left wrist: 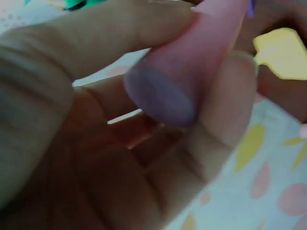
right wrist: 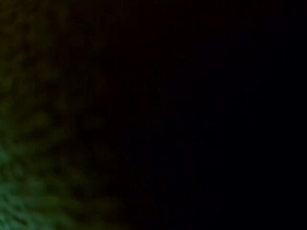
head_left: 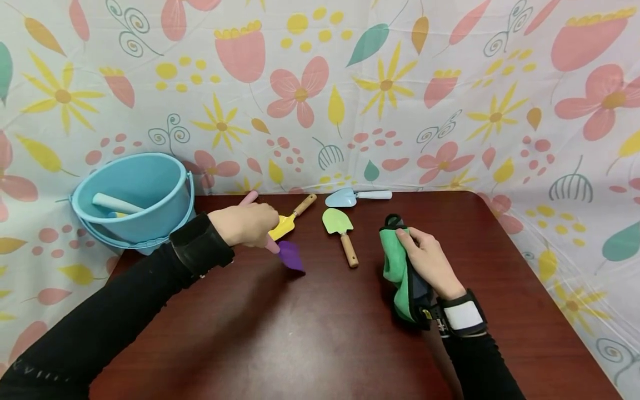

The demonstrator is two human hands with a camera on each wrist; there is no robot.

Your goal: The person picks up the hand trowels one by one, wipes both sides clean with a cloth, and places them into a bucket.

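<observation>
In the head view my left hand [head_left: 247, 224] grips the pink handle of a small spade with a purple blade [head_left: 291, 255]. Its blade hangs above the table, pointing down to the right. The left wrist view shows the pink handle's end [left wrist: 160, 98] between thumb and fingers. On the right, my right hand [head_left: 429, 261] holds a green cloth item with black trim [head_left: 395, 261], a black loop at its top; its exact kind is unclear. The right wrist view is almost wholly dark, with a blurred green fabric patch [right wrist: 14, 211] at lower left.
A yellow hand shovel [head_left: 284, 226] lies just beyond my left hand. A green trowel [head_left: 338, 220] and a light blue trowel [head_left: 342, 198] lie farther right. The blue bucket [head_left: 145, 226] at the far left holds a white-handled tool [head_left: 116, 203]. A patterned cloth [head_left: 320, 139] hangs behind the table.
</observation>
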